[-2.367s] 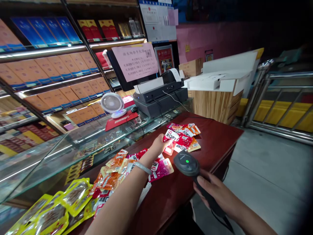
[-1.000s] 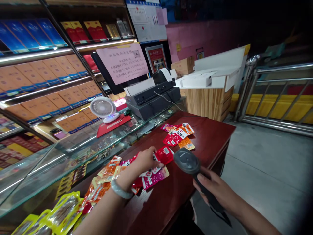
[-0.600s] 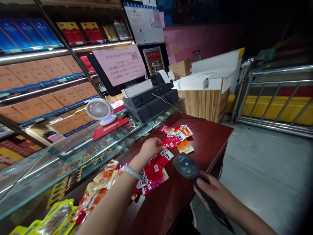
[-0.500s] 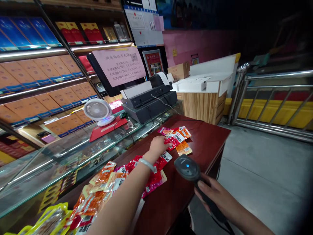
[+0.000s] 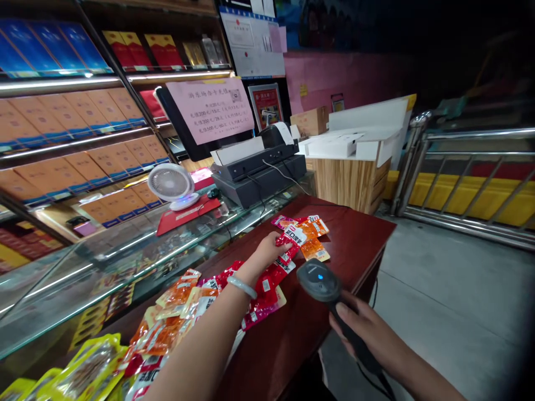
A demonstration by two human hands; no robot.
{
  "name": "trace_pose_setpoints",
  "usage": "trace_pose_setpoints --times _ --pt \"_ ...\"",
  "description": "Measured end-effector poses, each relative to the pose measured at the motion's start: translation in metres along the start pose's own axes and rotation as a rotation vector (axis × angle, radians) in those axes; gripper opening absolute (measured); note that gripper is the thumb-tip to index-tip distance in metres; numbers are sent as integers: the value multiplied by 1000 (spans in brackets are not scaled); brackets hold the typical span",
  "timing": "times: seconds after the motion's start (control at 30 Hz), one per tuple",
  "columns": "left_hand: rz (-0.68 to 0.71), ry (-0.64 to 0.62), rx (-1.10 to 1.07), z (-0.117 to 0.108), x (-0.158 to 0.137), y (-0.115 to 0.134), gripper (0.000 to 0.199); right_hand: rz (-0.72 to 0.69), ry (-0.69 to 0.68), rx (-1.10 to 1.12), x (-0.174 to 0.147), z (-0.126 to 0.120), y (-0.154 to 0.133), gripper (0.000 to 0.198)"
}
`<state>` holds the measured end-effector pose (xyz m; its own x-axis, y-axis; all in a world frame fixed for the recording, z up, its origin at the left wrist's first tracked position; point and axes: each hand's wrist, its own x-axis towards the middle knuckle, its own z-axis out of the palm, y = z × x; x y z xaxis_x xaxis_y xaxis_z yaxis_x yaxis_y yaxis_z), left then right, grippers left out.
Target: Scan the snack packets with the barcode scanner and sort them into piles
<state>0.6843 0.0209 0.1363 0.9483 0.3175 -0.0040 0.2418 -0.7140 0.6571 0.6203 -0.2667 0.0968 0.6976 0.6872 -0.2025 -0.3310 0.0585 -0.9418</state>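
Observation:
My left hand (image 5: 267, 252), a pale bangle at its wrist, has its fingers closed on a red and white snack packet (image 5: 294, 236). Just beyond it lie orange snack packets (image 5: 314, 250). Under and below the hand, more red packets (image 5: 267, 287) overlap on the dark red counter (image 5: 346, 239). In my right hand (image 5: 363, 328) is a black barcode scanner (image 5: 319, 279), its head pointing up and left toward the packets and a blue light showing on top. The scanner's cable hangs below the grip.
Orange packets (image 5: 179, 292) and yellow bags (image 5: 90, 367) are heaped at lower left, partly behind my forearm. A glass display case (image 5: 125, 267) borders the counter, bearing a white fan (image 5: 171, 182) and a dark cash drawer (image 5: 261, 181). Metal railing (image 5: 472, 217) stands at right.
My left hand has shifted slightly left and toward me, and the red packet has moved with it, uncovering more of the orange packets. The scanner has hardly moved.

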Motion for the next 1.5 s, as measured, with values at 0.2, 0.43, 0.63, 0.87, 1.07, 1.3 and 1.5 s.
trace_pose_setpoints --times 0.2,0.43,0.63,0.87,1.07,1.3,1.5 --pt "-14 45 -6 -20 -34 5 26 -12 -126 1 4 11 1 64" --pt "-145 -232 163 -81 -50 -20 46 -13 -200 -8 11 15 3 63" --pt "-186 13 519 -67 -20 -5 42 -3 -129 10 19 10 2 67" --pt "-177 27 613 9 35 23 66 54 26 48 14 -6 11 68" --pt "-217 -82 323 3 35 10 44 59 42 12 8 -10 0 67" --pt "-137 18 -57 -18 0 -7 33 40 -91 10 13 8 -11 71" --pt "-123 50 27 -34 -28 -2 34 -4 -163 21 10 18 -9 68"
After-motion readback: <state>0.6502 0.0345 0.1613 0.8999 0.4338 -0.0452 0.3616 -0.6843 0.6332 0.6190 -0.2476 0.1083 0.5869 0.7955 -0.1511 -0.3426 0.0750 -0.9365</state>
